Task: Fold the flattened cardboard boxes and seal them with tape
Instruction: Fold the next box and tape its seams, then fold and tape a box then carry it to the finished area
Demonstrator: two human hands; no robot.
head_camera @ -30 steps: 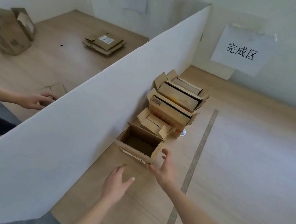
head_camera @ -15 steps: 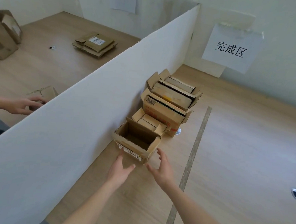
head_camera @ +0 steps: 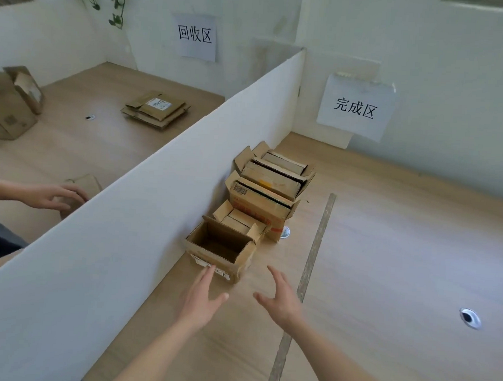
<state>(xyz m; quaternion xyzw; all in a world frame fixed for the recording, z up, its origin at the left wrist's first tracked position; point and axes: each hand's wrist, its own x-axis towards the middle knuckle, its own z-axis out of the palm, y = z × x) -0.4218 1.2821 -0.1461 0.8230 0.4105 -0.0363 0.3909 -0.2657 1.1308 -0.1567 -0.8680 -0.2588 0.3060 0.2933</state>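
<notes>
A small open-topped cardboard box stands on the wooden table against the white divider, nearest me in a row of folded boxes that runs back along the divider. My left hand hovers just in front of the box, fingertips at its labelled near wall, fingers spread and empty. To the right, my right hand is also open and empty, a little short of the box's near right corner. No tape is visible.
The white divider splits the table. Beyond it lie a stack of flattened boxes, a larger box at far left, and another person's hand on a small box. A cable hole sits at right.
The view has tilted up and back. My hands closed in on the open box, then drew slightly back toward me; the box stays by the divider.
</notes>
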